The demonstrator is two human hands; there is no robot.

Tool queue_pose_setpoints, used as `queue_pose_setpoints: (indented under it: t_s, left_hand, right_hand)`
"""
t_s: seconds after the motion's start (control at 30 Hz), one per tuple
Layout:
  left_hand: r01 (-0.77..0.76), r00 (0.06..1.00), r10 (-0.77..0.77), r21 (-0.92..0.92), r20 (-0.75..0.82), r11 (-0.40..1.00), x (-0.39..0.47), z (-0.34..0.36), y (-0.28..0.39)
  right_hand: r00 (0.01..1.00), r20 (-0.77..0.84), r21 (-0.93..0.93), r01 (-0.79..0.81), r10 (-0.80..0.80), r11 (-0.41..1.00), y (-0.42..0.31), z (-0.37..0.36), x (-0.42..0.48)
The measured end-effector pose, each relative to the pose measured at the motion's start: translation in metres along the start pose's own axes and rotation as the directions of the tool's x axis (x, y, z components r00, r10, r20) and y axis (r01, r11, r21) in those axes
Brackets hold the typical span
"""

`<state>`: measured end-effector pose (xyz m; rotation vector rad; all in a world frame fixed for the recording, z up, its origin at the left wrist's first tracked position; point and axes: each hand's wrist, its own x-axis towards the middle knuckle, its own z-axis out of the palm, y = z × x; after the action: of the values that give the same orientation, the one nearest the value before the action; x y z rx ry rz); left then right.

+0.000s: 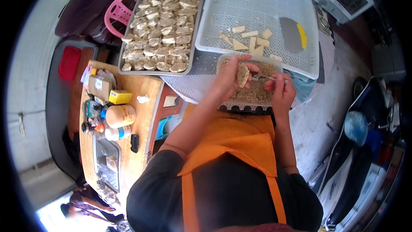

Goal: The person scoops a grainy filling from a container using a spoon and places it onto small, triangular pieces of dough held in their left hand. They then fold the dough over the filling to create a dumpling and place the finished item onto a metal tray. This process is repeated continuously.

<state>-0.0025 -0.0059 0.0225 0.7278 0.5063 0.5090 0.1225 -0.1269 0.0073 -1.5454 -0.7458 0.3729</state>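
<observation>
Above a clear plastic tub (222, 58) of brown crumbly filling (254, 94), my left hand (229, 76) holds a pale piece coated with brown crumbs (242, 74). My right hand (282, 88) grips a metal spoon-like utensil (272, 78), its tip close to the left fingers. Behind the tub, a white perforated plastic tray (254, 1) holds several pale cut blocks (257, 43) and a grey scraper with a yellow edge (291, 35). At the left, a metal tray (192, 54) is filled with rows of crumb-coated pieces (161, 32).
A wooden table (141, 116) on the left bears jars (119, 116), small boxes (119, 97) and a black object (134, 143). A teal cloth (301, 88) lies under the perforated tray's near corner. A pink plastic chair (119, 13) stands behind the metal tray. Another person (85, 204) bends over at lower left.
</observation>
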Motion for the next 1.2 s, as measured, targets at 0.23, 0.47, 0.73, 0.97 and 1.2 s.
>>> queue_pose_setpoints:
  t_s: [0.23, 0.47, 0.73, 0.97, 1.2]
  left_hand:
    - [-0.111, 0.994, 0.110, 0.146, 0.013, 0.983, 0.001, -0.016, -0.004]
    - [-0.049, 0.996, 0.060, 0.173, -0.060, 0.984, 0.000, -0.010, -0.010]
    - [-0.067, 0.989, 0.101, 0.273, -0.112, 0.960, -0.009, -0.012, -0.008]
    - [-0.099, 0.962, 0.112, 0.061, -0.250, 0.993, -0.010, -0.013, 0.000]
    - [-0.062, 0.952, 0.070, -0.035, 0.297, 0.997, -0.001, -0.029, 0.001]
  right_hand:
    - [0.986, -0.167, 0.189, 0.057, -0.025, 0.980, -0.014, -0.012, 0.002]
    - [0.999, -0.040, 0.348, 0.037, -0.025, 0.937, -0.031, 0.012, -0.005]
    - [0.988, 0.038, 0.182, 0.139, -0.149, 0.973, -0.033, 0.017, -0.013]
    - [0.995, -0.085, 0.214, 0.062, -0.044, 0.975, -0.023, -0.016, 0.001]
    - [0.985, 0.080, 0.164, -0.164, 0.152, 0.973, -0.020, -0.018, -0.018]
